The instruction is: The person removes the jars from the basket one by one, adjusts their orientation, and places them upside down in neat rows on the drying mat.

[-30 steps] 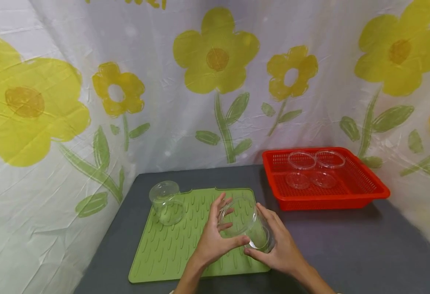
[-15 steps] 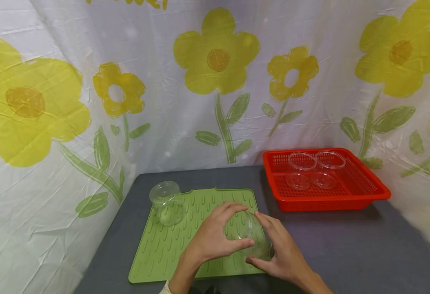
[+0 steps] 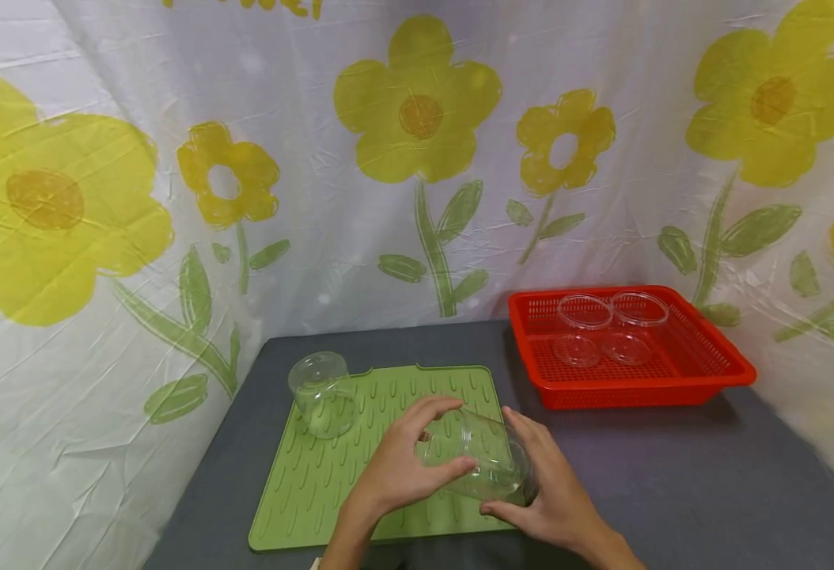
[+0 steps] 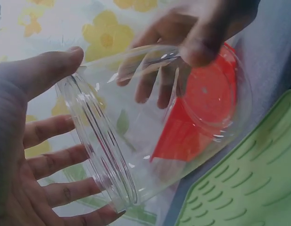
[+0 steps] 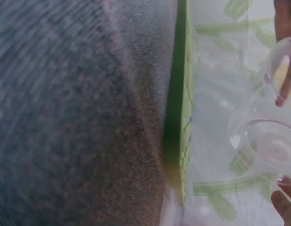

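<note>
A clear plastic jar (image 3: 490, 447) lies tilted on its side in the air over the green mat (image 3: 339, 475). My left hand (image 3: 404, 473) holds its mouth end, thumb on the near side and fingers around the far side. At the other end, my right hand (image 3: 551, 484) grips the base between thumb and fingers. In the left wrist view, ridged rings (image 4: 105, 146) run around the jar's neck beside the left fingers. The right wrist view catches only the jar's round base (image 5: 274, 143) and some fingertips at its edge.
Another clear jar (image 3: 323, 396) stands at the mat's back left corner. A red perforated basket (image 3: 638, 393) at the back right contains two clear jars (image 3: 579, 336). Behind the dark grey table (image 3: 673, 475) hangs a flowered curtain (image 3: 317, 198).
The jar has turned from mouth facing up and left to lying more on its side, its neck toward the left hand. The left fingers have come over the mouth end.
</note>
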Tool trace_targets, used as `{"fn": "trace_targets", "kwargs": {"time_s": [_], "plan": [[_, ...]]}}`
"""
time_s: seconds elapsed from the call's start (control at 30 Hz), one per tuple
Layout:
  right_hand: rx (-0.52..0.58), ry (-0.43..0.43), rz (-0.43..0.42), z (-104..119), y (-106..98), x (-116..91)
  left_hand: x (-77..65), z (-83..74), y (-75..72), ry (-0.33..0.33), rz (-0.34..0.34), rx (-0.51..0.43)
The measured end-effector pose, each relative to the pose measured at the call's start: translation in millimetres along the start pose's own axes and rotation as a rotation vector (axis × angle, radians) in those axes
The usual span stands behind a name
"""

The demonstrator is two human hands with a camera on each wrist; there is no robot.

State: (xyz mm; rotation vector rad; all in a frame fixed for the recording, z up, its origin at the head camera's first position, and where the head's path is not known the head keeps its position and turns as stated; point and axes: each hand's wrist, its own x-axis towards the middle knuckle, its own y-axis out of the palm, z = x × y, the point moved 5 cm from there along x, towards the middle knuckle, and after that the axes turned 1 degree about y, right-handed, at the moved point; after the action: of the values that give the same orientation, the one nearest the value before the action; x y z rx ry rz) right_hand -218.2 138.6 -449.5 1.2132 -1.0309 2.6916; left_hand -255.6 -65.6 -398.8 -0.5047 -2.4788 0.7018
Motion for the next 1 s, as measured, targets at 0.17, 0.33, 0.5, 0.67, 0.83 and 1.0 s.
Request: {"fn": "trace_targets", "kwargs": {"time_s": [0.17,0.33,0.5,0.67,0.83,1.0], "plan": [[0.198,0.031,-0.051,-0.4,-6.1,1.7,-5.6,5.3,-2.3,-0.025,-0.025,-0.091],[0.443,0.142,-0.028,-6.4,-8.2,2.1,-11.7,10.7,-4.7,-0.039,-0.075,-0.193],[0.588,0.198,0.029,-10.2,-7.5,1.1,-16.4,13.1,-5.3,0.023,-0.119,-0.254],[0.673,0.163,0.048,-7.3,-5.4,5.3,-18.3,13.7,-6.3,0.097,-0.150,-0.302],[0.717,0.138,0.039,-3.8,-3.7,8.8,-19.4,12.8,-6.0,0.134,-0.169,-0.339],[0.686,0.137,0.019,-1.5,-5.3,11.7,-20.3,14.4,-6.0,0.115,-0.161,-0.350]]}}
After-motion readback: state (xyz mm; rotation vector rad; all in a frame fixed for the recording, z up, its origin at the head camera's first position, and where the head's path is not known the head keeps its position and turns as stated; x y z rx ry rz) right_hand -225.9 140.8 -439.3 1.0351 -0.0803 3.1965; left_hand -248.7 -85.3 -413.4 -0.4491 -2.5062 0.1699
